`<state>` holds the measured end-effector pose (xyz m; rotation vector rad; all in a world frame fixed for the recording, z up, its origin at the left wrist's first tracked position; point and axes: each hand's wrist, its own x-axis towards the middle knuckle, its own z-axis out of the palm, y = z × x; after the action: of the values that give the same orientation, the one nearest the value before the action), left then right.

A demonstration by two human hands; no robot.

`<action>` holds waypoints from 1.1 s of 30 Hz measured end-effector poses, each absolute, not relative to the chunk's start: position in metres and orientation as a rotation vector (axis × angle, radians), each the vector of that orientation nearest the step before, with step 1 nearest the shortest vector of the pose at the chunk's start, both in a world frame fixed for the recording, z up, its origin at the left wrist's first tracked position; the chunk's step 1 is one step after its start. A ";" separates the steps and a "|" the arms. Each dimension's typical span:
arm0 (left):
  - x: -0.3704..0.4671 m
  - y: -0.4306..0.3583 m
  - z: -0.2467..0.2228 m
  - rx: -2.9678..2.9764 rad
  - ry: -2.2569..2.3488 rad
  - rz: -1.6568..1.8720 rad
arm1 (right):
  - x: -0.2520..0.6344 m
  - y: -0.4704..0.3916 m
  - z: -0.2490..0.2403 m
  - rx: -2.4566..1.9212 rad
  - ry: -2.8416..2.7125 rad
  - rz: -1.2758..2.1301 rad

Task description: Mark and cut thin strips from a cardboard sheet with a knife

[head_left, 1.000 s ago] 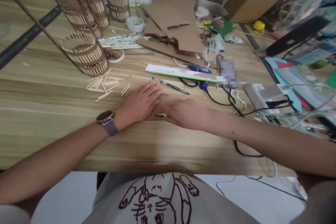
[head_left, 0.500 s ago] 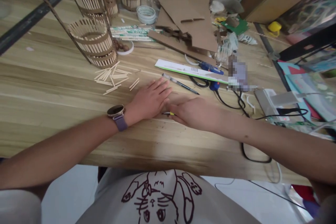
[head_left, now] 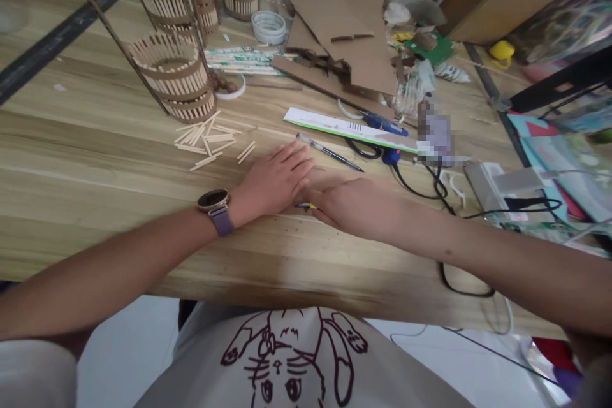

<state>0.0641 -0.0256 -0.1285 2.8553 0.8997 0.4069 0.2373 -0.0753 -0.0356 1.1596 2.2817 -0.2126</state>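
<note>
My left hand (head_left: pixel 272 182) lies flat on the wooden table, fingers stretched out and pointing up and right, a watch on its wrist. Right beside its fingertips and palm, my right hand (head_left: pixel 351 204) is closed on a small tool (head_left: pixel 312 206), of which only a yellow bit and a dark edge show. Most of that tool is hidden in the fingers. A pen (head_left: pixel 329 153) lies just beyond both hands. Short wooden sticks (head_left: pixel 205 140) are scattered to the left of my left hand, and dark crumbs dot the table below it.
A stick basket (head_left: pixel 179 86) stands at the back left, near a tape roll (head_left: pixel 268 27). Cardboard pieces (head_left: pixel 354 13) lie at the back. A white strip (head_left: pixel 349 129) rests by a blue glue gun (head_left: pixel 386 123). Cables run right to a power strip (head_left: pixel 482 182).
The view has shifted slightly. Both hands stay nearly in place, with my left hand still flat and my right hand still closed on the small tool.
</note>
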 end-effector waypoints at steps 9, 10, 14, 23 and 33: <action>0.064 -0.025 -0.129 2.877 0.898 0.396 | 0.229 -0.075 -0.038 1.100 2.308 -0.078; 0.064 -0.025 -0.129 2.875 0.898 0.394 | 0.227 -0.075 -0.036 1.070 2.293 -0.064; 0.064 -0.025 -0.127 2.847 0.883 0.392 | 0.219 -0.077 -0.030 1.030 2.256 -0.085; 0.063 -0.027 -0.127 2.857 0.897 0.408 | 0.219 -0.079 -0.028 1.077 2.286 -0.117; 0.060 -0.024 -0.127 2.845 0.874 0.358 | 0.229 -0.082 -0.018 1.132 2.303 -0.162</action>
<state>0.0603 -0.0242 -0.1271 2.8446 0.8743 0.3584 0.2293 -0.0816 -0.0182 1.1323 2.3034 -0.1615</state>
